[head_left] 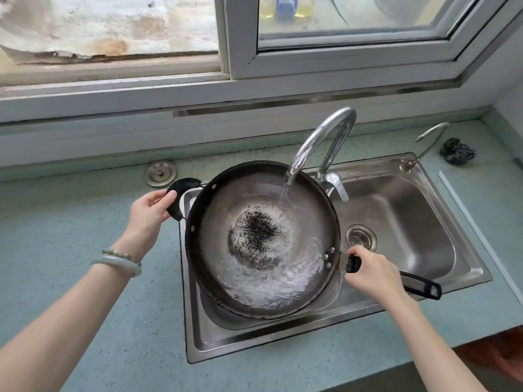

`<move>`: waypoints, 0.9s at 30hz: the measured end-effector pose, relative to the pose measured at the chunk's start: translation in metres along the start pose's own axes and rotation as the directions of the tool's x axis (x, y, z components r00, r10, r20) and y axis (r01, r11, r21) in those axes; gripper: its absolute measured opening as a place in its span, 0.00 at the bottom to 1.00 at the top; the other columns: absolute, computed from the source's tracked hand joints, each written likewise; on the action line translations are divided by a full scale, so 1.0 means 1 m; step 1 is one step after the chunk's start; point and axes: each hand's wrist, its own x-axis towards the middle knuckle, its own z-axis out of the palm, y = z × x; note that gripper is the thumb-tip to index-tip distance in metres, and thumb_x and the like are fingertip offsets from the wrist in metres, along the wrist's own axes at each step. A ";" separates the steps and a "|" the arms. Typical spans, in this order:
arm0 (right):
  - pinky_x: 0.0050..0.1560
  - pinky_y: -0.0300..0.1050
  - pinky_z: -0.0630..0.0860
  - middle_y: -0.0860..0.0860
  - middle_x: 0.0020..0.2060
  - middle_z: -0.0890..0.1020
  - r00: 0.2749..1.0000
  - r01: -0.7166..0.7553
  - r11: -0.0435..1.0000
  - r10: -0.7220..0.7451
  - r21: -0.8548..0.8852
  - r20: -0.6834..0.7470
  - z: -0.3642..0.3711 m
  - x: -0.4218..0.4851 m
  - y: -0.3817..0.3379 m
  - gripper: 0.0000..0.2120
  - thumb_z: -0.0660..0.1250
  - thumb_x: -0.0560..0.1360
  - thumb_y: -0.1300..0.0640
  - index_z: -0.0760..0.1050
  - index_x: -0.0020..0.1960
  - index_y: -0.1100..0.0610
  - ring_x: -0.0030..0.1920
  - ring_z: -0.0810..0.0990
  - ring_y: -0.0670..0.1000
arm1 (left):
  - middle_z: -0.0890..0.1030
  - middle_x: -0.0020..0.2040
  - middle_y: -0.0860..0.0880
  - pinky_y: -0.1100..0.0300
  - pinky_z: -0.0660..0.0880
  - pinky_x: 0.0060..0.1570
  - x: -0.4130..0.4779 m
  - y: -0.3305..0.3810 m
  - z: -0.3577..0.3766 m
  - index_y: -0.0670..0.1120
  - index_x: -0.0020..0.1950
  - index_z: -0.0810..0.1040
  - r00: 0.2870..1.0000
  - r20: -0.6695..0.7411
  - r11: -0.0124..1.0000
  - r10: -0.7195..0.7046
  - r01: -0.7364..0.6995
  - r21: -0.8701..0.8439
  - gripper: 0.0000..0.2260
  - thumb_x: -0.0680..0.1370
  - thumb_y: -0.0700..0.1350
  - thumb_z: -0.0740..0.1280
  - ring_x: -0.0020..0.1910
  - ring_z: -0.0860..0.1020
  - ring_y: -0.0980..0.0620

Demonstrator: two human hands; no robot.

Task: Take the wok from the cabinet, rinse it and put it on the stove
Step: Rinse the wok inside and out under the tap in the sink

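Pale green countertop [85, 210] is running under a window [226, 38], with a steel double sink [424, 278] sunk into it. A person is holding a dark wok [263, 239] over the smaller left basin, tilted toward them. Water [285, 190] is pouring from the curved faucet [319, 140] onto the wok's far wall and swirling in the bottom around a blackened patch. The left hand [150, 206] is pinching the wok's small black side handle [177, 199], fingers closed on it. The right hand [373, 271] is wrapping tightly around the long handle [421, 285], whose end is sticking out over the sink rim. The right basin is sitting empty, with only its drain strainer [360, 237]. A dark scouring pad [457, 151] is lying on the counter beside a thin second tap [430, 137].
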 end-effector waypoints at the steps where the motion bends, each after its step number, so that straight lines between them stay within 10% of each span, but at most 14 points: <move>1: 0.46 0.45 0.69 0.50 0.53 0.83 1.000 -0.005 1.000 0.004 0.014 0.025 0.002 0.001 0.000 0.21 0.68 0.67 0.55 0.73 0.60 0.47 0.57 0.79 0.56 | 0.80 0.46 0.47 0.51 0.75 0.58 0.002 0.002 0.000 0.44 0.50 0.78 1.000 0.003 1.000 0.006 -0.006 0.019 0.05 0.76 0.42 0.70 0.50 0.78 0.47; 11: 0.48 0.47 0.74 0.49 0.51 0.82 0.979 -0.017 0.997 0.001 0.079 0.203 0.006 0.006 0.000 0.21 0.71 0.63 0.53 0.77 0.56 0.46 0.54 0.78 0.54 | 0.81 0.44 0.46 0.48 0.76 0.59 0.006 0.010 0.006 0.44 0.48 0.80 1.000 0.005 0.985 -0.029 0.027 0.167 0.08 0.74 0.47 0.72 0.48 0.78 0.48; 27: 0.44 0.46 0.68 0.51 0.49 0.83 0.997 0.083 0.986 -0.082 -0.147 0.016 -0.058 -0.007 -0.015 0.19 0.69 0.65 0.55 0.76 0.56 0.46 0.53 0.79 0.57 | 0.81 0.40 0.48 0.60 0.77 0.45 -0.007 -0.009 -0.015 0.46 0.45 0.79 0.998 0.021 0.998 -0.064 0.064 0.025 0.04 0.77 0.45 0.68 0.36 0.80 0.55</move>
